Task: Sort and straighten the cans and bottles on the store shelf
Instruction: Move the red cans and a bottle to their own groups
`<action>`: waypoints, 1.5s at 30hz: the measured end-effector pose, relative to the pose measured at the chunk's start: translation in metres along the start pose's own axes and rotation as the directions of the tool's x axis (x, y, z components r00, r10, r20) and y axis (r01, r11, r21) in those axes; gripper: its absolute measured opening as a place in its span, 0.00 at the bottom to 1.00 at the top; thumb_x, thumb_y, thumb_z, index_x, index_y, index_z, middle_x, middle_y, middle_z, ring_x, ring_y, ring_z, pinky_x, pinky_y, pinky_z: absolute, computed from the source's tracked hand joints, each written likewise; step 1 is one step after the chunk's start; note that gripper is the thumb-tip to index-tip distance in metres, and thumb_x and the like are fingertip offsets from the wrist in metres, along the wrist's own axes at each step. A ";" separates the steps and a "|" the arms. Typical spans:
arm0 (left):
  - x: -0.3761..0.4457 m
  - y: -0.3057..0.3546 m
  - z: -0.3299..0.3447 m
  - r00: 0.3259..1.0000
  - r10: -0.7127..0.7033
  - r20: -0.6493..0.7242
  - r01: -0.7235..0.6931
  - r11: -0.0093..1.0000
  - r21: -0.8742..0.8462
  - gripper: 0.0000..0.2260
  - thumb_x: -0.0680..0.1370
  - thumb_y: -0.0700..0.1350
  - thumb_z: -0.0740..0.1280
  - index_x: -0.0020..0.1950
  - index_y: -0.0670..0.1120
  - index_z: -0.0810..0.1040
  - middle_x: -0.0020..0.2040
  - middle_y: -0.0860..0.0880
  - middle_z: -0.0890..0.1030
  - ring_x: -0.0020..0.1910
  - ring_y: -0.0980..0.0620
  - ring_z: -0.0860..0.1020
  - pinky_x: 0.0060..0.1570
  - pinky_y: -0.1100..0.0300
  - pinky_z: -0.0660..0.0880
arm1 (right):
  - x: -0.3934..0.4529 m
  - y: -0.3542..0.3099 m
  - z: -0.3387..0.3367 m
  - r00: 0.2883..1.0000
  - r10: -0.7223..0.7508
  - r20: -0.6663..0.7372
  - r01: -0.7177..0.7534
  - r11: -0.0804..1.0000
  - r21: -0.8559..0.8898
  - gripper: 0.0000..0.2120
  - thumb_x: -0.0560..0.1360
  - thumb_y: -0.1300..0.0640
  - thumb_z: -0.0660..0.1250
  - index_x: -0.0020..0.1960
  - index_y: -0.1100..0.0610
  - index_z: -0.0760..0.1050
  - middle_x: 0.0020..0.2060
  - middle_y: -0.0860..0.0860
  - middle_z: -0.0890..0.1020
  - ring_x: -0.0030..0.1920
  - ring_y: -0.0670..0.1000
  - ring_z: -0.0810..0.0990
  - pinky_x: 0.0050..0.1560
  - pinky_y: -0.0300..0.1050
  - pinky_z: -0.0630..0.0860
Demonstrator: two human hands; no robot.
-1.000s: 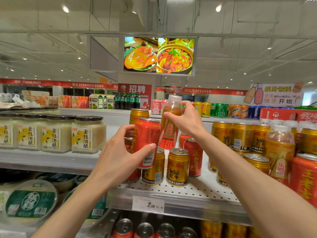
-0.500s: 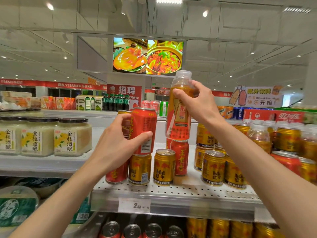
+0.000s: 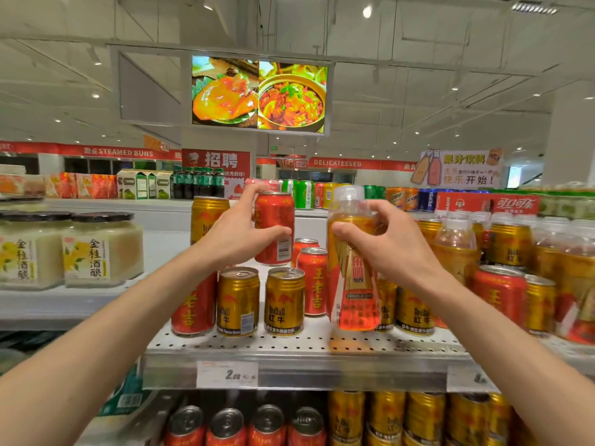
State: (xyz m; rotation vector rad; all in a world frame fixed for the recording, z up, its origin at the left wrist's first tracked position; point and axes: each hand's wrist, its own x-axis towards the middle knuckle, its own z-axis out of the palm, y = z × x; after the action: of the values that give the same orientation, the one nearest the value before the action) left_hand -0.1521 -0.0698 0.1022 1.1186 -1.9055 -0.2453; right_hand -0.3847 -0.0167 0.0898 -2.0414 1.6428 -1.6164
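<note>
Red can (image 3: 274, 228) upright, raised above gold cans (image 3: 261, 300); orange-drink bottle (image 3: 353, 259), clear-capped, upright over perforated shelf (image 3: 302, 346) front.

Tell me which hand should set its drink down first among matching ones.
Probably right: the right hand holds the bottle low, beside the bottles further right.

- The can (image 3: 274, 228) in my left grip (image 3: 240, 235) is red, with a white barcode patch.
- The bottle (image 3: 352, 262) in my right grip (image 3: 391, 244) has a clear cap, amber drink, and an orange-red label with a gold band.
- The two short cans (image 3: 238, 302) at the front are gold with red lettering.
- The shelf (image 3: 306, 347) is pale grey, dotted with small holes.
- The jars (image 3: 103, 249) on the left are creamy white, with black lids and yellow flowers on the labels.
</note>
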 end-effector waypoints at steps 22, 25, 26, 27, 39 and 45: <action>0.064 -0.061 0.045 0.916 -0.294 0.273 0.188 0.915 0.356 0.25 0.72 0.55 0.76 0.61 0.50 0.67 0.53 0.48 0.77 0.46 0.51 0.79 0.40 0.58 0.77 | -0.012 0.035 0.021 0.999 -0.029 0.038 0.029 1.000 0.012 0.34 0.69 0.36 0.73 0.71 0.47 0.70 0.55 0.42 0.80 0.53 0.42 0.79 0.49 0.39 0.78; 0.065 -0.060 0.045 0.915 -0.296 0.275 0.201 0.924 0.326 0.23 0.74 0.54 0.75 0.61 0.50 0.69 0.48 0.50 0.76 0.46 0.49 0.80 0.46 0.52 0.82 | -0.013 0.036 0.022 0.999 -0.038 0.036 0.038 0.999 0.016 0.34 0.71 0.38 0.73 0.72 0.47 0.69 0.56 0.42 0.80 0.52 0.40 0.79 0.46 0.35 0.76; 0.065 -0.060 0.044 0.918 -0.295 0.267 0.207 0.927 0.313 0.22 0.74 0.55 0.74 0.61 0.49 0.69 0.47 0.49 0.77 0.46 0.49 0.81 0.48 0.49 0.82 | -0.013 0.036 0.022 0.999 -0.040 0.033 0.039 0.999 0.015 0.34 0.71 0.38 0.73 0.72 0.48 0.69 0.56 0.43 0.80 0.52 0.41 0.78 0.45 0.34 0.75; 0.065 -0.060 0.043 0.920 -0.296 0.258 0.213 0.929 0.303 0.22 0.74 0.55 0.74 0.61 0.48 0.70 0.48 0.49 0.78 0.46 0.48 0.82 0.50 0.48 0.82 | -0.013 0.036 0.023 0.999 -0.042 0.029 0.041 0.999 0.014 0.34 0.71 0.38 0.73 0.72 0.48 0.69 0.57 0.43 0.80 0.52 0.41 0.78 0.44 0.34 0.74; 0.036 -0.047 0.027 0.972 -0.170 0.163 0.137 0.971 0.196 0.24 0.79 0.57 0.68 0.71 0.48 0.71 0.70 0.44 0.75 0.65 0.46 0.76 0.59 0.55 0.76 | -0.015 0.033 0.027 1.000 -0.013 0.005 0.013 1.000 0.028 0.34 0.70 0.37 0.74 0.71 0.48 0.70 0.54 0.43 0.79 0.50 0.41 0.78 0.42 0.36 0.74; 0.003 -0.014 0.015 0.997 0.070 0.012 -0.071 0.996 0.049 0.18 0.80 0.55 0.66 0.68 0.51 0.74 0.62 0.52 0.79 0.57 0.58 0.78 0.50 0.65 0.75 | -0.019 0.029 0.018 0.999 0.047 -0.027 -0.045 0.996 0.072 0.31 0.69 0.37 0.74 0.67 0.48 0.73 0.52 0.41 0.80 0.50 0.41 0.79 0.45 0.40 0.78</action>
State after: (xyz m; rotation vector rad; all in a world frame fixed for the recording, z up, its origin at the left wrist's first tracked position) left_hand -0.1560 -0.0839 0.0872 1.0819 -1.9655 -0.1655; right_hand -0.3887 -0.0247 0.0514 -1.9415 1.6045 -1.6709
